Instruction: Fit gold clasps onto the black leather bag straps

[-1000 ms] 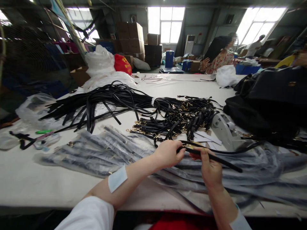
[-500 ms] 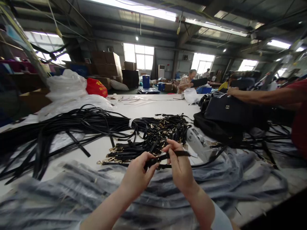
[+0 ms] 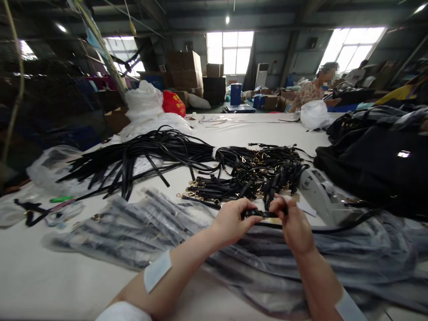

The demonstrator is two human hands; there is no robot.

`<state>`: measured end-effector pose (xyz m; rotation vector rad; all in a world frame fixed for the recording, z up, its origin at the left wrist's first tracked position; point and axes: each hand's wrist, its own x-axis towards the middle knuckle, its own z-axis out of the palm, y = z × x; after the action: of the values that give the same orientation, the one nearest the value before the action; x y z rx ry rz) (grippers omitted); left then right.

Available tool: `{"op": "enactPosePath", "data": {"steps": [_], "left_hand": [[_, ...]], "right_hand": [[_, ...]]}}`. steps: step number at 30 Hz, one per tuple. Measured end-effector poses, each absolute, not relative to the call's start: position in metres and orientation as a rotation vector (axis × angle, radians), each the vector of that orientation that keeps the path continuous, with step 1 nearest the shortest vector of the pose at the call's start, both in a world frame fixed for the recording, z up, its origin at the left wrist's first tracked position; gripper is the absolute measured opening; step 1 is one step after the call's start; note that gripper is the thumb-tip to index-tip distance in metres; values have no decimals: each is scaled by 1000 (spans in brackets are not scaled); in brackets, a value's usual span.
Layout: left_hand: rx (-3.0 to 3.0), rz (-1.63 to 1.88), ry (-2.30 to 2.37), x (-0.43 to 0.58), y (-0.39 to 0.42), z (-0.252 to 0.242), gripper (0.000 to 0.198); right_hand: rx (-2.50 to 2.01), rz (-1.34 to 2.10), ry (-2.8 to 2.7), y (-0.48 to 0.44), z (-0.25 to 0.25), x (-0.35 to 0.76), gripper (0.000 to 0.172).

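Between my two hands a short black strap point(image 3: 267, 214) is stretched out roughly level. My left hand point(image 3: 234, 221) pinches its left end, where small metal parts glint. Fingers curled, my right hand point(image 3: 291, 218) grips the other end. Just beyond lies a heap of black straps with gold clasps point(image 3: 264, 167). Further left a bundle of long black straps point(image 3: 174, 149) fans out, bound by a white tie point(image 3: 216, 152). Under my forearms, straps in clear plastic sleeves point(image 3: 214, 249) cover the near table.
To the right of my hands stands a pale grey device point(image 3: 319, 196), probably a tape dispenser, beside black bags point(image 3: 364, 165). White plastic wrap point(image 3: 143, 104) and a red bag point(image 3: 174, 103) sit at the back left. A person point(image 3: 312, 89) works across the white table point(image 3: 234, 127).
My view has turned left, so the scene sits further right. My right fingers have curled closed over the strap's end. The co-worker's arm at the right has left the view.
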<state>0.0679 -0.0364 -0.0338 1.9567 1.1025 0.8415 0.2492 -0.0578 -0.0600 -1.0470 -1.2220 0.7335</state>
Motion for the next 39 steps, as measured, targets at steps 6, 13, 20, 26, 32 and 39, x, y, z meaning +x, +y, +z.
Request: {"op": "enactPosePath", "data": {"steps": [6,13,20,26,32,39], "left_hand": [[1981,929,1056,65,-37,-34,20],[1931,1013,1002,66,-40,-34,18],[1913,1011,963,66,-40,-32,17],[1925,1004,988,65,-39,-31,18],[2014,967,947,61,-37,-27,15],[2056,917,899,65,-39,-28,12]], "right_hand": [[-1102,611,-1523,-54,-62,256,45],[-1024,740,-1319,-50,-73,258,38],[-971,800,-1298,-49,-79,258,29],[-970,833,-1291,-50,-81,260,23],[-996,719,-1522,-55,-65,258,35],[-965,605,-1648,-60,-56,246,35]]}}
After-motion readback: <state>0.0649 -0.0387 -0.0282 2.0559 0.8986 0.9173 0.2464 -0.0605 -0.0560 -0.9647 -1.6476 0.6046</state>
